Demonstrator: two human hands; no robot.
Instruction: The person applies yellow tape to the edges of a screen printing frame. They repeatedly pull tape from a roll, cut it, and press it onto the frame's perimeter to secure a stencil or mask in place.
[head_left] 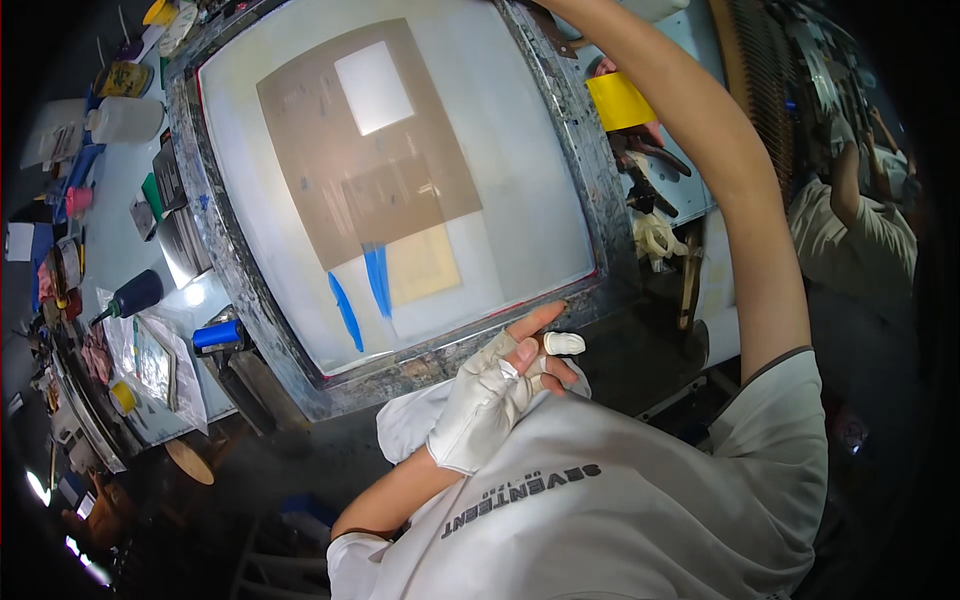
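Note:
My left hand (pixel 490 395), in a white fingerless glove with a white cot on one finger, hovers at or just above the near edge of a large framed mesh screen (pixel 240 260). Its index finger stretches out and the other fingers are partly bent and apart, with nothing seen in them. The pale mesh bears a brown rectangle (pixel 310 170) with a white window (pixel 375 88). Below lie two blue strips (pixel 345 312) and a yellowish patch (pixel 432 262). My right arm (pixel 725 150) reaches along the screen's right side to the far edge; the hand is out of the picture.
Right of the screen lie a yellow sheet (pixel 620 102), dark-handled tools (pixel 650 165) and a pale crumpled glove (pixel 655 238). On the left stand a white jug (pixel 128 120), a dark bottle (pixel 137 293) and a blue roller (pixel 218 335). Another person (pixel 855 220) is at the far right.

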